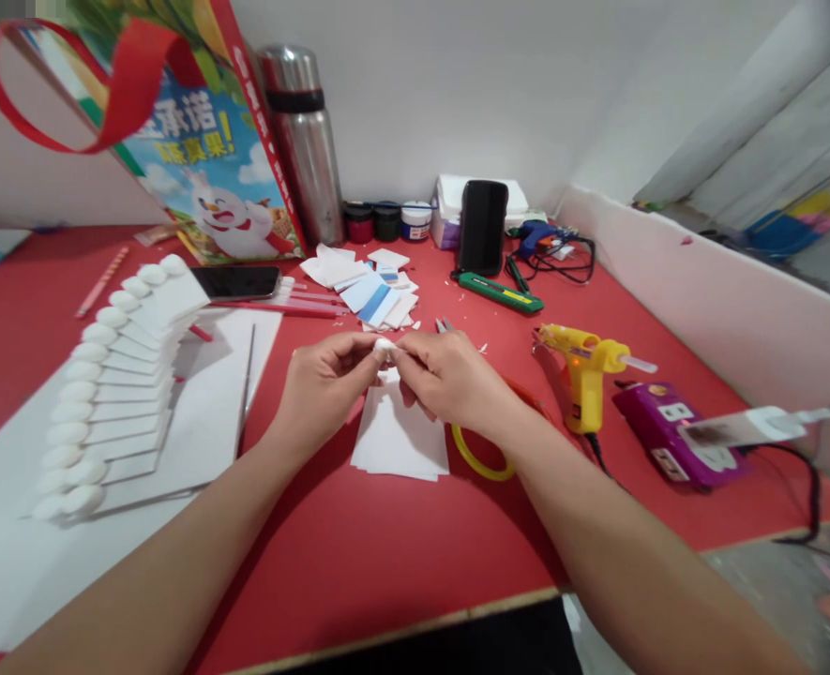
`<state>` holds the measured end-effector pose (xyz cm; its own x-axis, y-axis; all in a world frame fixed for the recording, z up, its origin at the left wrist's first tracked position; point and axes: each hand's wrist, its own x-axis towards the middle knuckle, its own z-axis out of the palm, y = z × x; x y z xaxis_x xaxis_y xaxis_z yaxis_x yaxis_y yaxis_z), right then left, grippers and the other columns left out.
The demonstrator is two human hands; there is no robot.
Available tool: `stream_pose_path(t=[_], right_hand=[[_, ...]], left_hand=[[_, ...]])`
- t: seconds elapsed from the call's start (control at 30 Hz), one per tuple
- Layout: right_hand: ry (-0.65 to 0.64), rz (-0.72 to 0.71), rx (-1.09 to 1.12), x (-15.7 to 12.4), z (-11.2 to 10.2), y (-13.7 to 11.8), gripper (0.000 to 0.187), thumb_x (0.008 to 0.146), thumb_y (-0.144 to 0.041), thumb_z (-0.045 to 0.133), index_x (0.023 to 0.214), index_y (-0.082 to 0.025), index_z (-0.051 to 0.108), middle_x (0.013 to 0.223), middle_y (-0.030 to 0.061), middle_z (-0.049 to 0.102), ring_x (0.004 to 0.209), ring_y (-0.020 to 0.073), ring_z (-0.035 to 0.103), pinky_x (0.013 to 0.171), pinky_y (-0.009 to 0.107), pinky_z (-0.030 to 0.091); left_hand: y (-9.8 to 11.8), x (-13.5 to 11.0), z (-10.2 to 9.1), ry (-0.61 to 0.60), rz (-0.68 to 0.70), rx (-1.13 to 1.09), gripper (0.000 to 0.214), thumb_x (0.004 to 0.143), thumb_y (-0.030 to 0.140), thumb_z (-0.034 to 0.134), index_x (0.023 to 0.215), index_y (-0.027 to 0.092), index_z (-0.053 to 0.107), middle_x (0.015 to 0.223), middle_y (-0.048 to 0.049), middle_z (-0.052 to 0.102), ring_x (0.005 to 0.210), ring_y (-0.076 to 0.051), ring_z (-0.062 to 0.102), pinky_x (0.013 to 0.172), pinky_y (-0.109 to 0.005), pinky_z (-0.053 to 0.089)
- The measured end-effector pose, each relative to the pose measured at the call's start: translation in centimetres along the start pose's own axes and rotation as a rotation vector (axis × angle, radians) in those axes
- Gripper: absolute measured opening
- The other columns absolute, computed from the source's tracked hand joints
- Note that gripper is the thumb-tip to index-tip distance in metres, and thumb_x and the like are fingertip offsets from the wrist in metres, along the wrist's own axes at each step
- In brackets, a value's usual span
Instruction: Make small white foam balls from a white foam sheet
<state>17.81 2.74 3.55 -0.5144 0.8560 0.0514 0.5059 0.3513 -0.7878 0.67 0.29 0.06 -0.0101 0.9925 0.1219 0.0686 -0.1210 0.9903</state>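
My left hand (324, 375) and my right hand (449, 377) meet over the middle of the red table (358, 553). Both pinch a small white wad (384, 349), like cotton, between their fingertips. Right under the hands lies a small stack of white paper pieces (397, 439). Yellow-handled scissors (481, 457) lie under my right wrist, partly hidden. To the left, on a white board (203, 422), lies a fanned row of white strips, each tipped with a white oval pad (87, 394).
A yellow glue gun (583, 370) stands at right beside a purple power strip (671, 433). Behind the hands lie cut blue and white paper scraps (372, 286), a green utility knife (500, 292), an upright black phone (483, 227), paint jars (386, 221), a steel flask (302, 141), and a colourful bag (196, 141).
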Motion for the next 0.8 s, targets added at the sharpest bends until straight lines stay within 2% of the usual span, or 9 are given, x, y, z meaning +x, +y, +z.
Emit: stream_pose_path(t=[0.07, 0.17, 0.33, 0.43, 0.6, 0.7, 0.8], right_hand=[[0.053, -0.022, -0.029, -0.1, 0.4, -0.3, 0.034, 0.1, -0.017, 0.045, 0.065, -0.018, 0.047, 0.053, -0.0023, 0.061, 0.039, 0.0053, 0.047, 0.053, 0.022, 0.036], [0.063, -0.066, -0.007, -0.2, 0.8, -0.3, 0.034, 0.1, -0.016, 0.044, 0.066, -0.018, 0.047, 0.057, -0.0012, 0.063, 0.042, 0.0059, 0.047, 0.055, 0.022, 0.036], [0.056, -0.124, -0.027, -0.2, 0.6, 0.2, 0.028, 0.095, -0.009, 0.046, 0.069, -0.017, 0.05, 0.063, 0.0001, 0.066, 0.047, 0.0073, 0.05, 0.06, 0.023, 0.037], [0.067, -0.131, -0.115, 0.0, 0.2, 0.5, 0.024, 0.09, -0.004, 0.049, 0.069, -0.017, 0.051, 0.063, 0.0014, 0.066, 0.053, 0.0094, 0.053, 0.062, 0.024, 0.036], [-0.018, -0.196, -0.156, 0.1, -0.7, 0.9, 0.02, 0.085, -0.001, 0.049, 0.074, -0.016, 0.056, 0.067, 0.0006, 0.067, 0.061, 0.011, 0.057, 0.063, 0.023, 0.035], [-0.048, -0.277, -0.153, 0.0, -1.0, 1.0, 0.02, 0.086, -0.002, 0.048, 0.077, -0.016, 0.057, 0.07, 0.0004, 0.067, 0.064, 0.0104, 0.058, 0.066, 0.022, 0.036], [-0.034, -0.268, -0.177, 0.0, -1.0, 0.9, 0.018, 0.09, -0.004, 0.048, 0.084, -0.015, 0.06, 0.075, 0.0023, 0.069, 0.067, 0.0113, 0.06, 0.068, 0.023, 0.038]], left_hand=[[-0.1, -0.2, 0.1, 0.03, 0.117, 0.116, 0.024, 0.087, 0.034, 0.072, 0.102, 0.016, 0.077, 0.092, -0.006, 0.077, 0.079, -0.017, 0.069, 0.073, -0.027, 0.058], [-0.2, -0.5, 0.4, 0.08, 0.305, 0.289, 0.022, 0.092, 0.03, 0.066, 0.107, 0.017, 0.076, 0.097, -0.0066, 0.076, 0.082, -0.017, 0.069, 0.075, -0.028, 0.057], [-0.3, -0.8, 0.6, 0.123, 0.485, 0.488, 0.021, 0.095, 0.023, 0.061, 0.11, 0.016, 0.075, 0.089, -0.0061, 0.076, 0.079, -0.016, 0.069, 0.077, -0.029, 0.054], [-0.5, -0.8, 0.5, 0.083, 0.458, 0.435, 0.021, 0.096, 0.022, 0.06, 0.111, 0.018, 0.075, 0.095, -0.0058, 0.077, 0.082, -0.016, 0.072, 0.078, -0.028, 0.055], [-0.4, -0.4, -0.5, -0.027, 0.249, 0.211, 0.016, 0.092, 0.028, 0.067, 0.102, 0.019, 0.076, 0.089, -0.0033, 0.076, 0.076, -0.017, 0.074, 0.075, -0.03, 0.059], [0.0, -0.1, -1.1, -0.098, 0.265, 0.206, 0.018, 0.093, 0.028, 0.065, 0.107, 0.02, 0.075, 0.095, -0.0041, 0.076, 0.078, -0.017, 0.073, 0.074, -0.03, 0.059], [0.3, 0.0, -1.2, -0.117, 0.345, 0.316, 0.02, 0.095, 0.025, 0.062, 0.11, 0.02, 0.074, 0.089, -0.0036, 0.075, 0.076, -0.016, 0.071, 0.073, -0.028, 0.057]])
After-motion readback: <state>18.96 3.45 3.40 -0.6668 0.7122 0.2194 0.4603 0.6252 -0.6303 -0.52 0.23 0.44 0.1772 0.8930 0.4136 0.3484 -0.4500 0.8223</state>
